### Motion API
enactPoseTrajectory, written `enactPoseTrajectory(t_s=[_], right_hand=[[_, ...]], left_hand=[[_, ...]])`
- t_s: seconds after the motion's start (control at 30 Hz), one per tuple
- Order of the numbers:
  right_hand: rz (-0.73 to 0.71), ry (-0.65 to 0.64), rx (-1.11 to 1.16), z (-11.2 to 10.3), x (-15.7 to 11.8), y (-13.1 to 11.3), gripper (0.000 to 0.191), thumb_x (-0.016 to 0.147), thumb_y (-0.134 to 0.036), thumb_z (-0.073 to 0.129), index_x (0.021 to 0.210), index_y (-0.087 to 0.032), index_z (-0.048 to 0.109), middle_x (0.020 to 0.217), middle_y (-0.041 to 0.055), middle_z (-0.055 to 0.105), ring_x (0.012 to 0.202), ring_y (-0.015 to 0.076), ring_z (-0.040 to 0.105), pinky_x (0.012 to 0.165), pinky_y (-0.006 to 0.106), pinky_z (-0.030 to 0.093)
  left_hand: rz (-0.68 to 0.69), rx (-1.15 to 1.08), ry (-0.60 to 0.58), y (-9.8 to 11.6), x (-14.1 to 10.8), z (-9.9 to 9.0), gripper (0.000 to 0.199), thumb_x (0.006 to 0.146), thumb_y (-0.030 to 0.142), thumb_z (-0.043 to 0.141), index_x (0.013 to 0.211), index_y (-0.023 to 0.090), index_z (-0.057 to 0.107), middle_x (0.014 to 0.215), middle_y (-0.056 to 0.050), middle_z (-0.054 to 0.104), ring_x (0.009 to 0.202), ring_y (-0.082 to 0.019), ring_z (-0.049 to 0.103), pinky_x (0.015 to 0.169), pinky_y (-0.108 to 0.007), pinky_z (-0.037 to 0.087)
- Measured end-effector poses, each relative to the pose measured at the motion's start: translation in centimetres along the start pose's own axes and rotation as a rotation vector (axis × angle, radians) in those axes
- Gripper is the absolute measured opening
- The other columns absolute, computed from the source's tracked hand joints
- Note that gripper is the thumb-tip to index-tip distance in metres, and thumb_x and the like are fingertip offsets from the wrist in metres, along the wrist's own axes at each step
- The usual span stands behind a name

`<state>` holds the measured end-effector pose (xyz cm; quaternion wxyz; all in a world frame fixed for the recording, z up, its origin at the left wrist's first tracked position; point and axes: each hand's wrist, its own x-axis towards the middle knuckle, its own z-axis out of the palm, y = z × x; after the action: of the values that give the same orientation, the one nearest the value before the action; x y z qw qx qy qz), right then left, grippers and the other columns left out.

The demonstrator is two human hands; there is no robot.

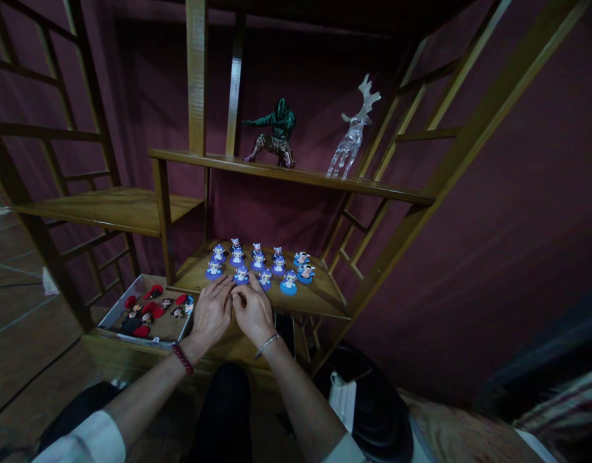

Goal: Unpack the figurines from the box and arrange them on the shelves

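Pale sleeves (96, 440), red beaded bracelet (182, 358)

Room lies open right of the figurines (258, 262); the upper shelf (305, 174) blocks from above.

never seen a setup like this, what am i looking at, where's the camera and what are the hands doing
There is no machine here: these are a person's own bare hands. The single picture comes from a camera worn on that person's head, looking forward and down. The left hand, with a red bead bracelet, and the right hand, with a silver bracelet, meet at the front of small purple-and-white figures standing on a low shelf. Whether the fingers hold anything is hidden. To the left, an open box holds red and black figures. Above stand a dark green figure and a clear deer.
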<state>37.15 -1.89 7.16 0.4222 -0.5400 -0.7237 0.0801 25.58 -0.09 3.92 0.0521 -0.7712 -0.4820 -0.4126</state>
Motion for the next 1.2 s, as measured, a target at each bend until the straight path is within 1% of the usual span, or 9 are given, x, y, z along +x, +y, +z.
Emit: enactPoseTrajectory(t_s=[0.2,0.43,0.73,0.83,0.93,1.07,1.2], right_hand=[[0.001,0.023,0.001,0.1,-0.1,0.1,0.019,0.077,-0.013,0.048,0.079,-0.023,0.064,0.12,0.0029,0.055,0.119,0.0179,0.045,0.093,0.03,0.04],[-0.011,0.014,0.008,0.2,-0.2,0.5,0.02,0.077,-0.013,0.047,0.081,-0.023,0.065,0.114,0.0028,0.059,0.118,0.017,0.045,0.096,0.03,0.038],[-0.029,0.019,-0.015,0.0,-0.2,0.2,0.02,0.077,-0.012,0.048,0.078,-0.023,0.064,0.113,0.0032,0.06,0.115,0.0177,0.048,0.095,0.031,0.039],[-0.031,0.018,0.002,-0.1,-0.3,0.2,0.02,0.077,-0.011,0.047,0.078,-0.023,0.063,0.111,0.0032,0.061,0.116,0.0173,0.047,0.096,0.031,0.039],[-0.04,0.021,0.027,0.0,-0.4,0.3,0.02,0.077,-0.011,0.046,0.078,-0.022,0.063,0.115,0.0043,0.058,0.12,0.0175,0.043,0.098,0.032,0.037],[-0.074,0.041,0.052,0.0,-0.9,0.4,0.019,0.078,-0.011,0.046,0.078,-0.019,0.064,0.126,0.0076,0.05,0.123,0.0185,0.039,0.101,0.033,0.034],[-0.082,0.064,0.079,-0.4,-1.9,0.5,0.02,0.078,-0.011,0.045,0.08,-0.016,0.064,0.13,0.0107,0.046,0.122,0.0191,0.041,0.102,0.033,0.034]], left_hand=[[0.017,-0.005,0.004,-0.2,0.0,0.1,0.036,0.083,0.016,0.037,0.114,0.015,0.056,0.118,-0.007,0.058,0.116,-0.02,0.046,0.096,-0.039,0.037],[-0.005,-0.026,0.031,-0.2,-0.1,0.3,0.036,0.084,0.016,0.036,0.114,0.015,0.055,0.117,-0.007,0.059,0.114,-0.02,0.047,0.095,-0.039,0.038],[-0.014,-0.015,0.05,0.0,-0.1,0.4,0.036,0.083,0.015,0.037,0.113,0.015,0.056,0.115,-0.008,0.06,0.112,-0.021,0.049,0.094,-0.041,0.039],[-0.003,-0.009,0.056,-0.1,-0.1,0.5,0.035,0.083,0.015,0.036,0.112,0.015,0.056,0.116,-0.009,0.06,0.112,-0.022,0.049,0.094,-0.041,0.038],[-0.008,-0.006,0.043,0.0,-0.2,0.4,0.035,0.083,0.015,0.036,0.112,0.013,0.056,0.116,-0.009,0.059,0.113,-0.022,0.048,0.095,-0.04,0.038],[-0.008,-0.023,0.058,0.3,-0.5,0.1,0.035,0.082,0.014,0.037,0.113,0.013,0.055,0.119,-0.01,0.057,0.115,-0.021,0.046,0.097,-0.041,0.037],[0.096,-0.096,0.094,1.2,-1.4,0.0,0.035,0.081,0.012,0.038,0.113,0.014,0.054,0.119,-0.01,0.057,0.115,-0.021,0.046,0.097,-0.041,0.039]])
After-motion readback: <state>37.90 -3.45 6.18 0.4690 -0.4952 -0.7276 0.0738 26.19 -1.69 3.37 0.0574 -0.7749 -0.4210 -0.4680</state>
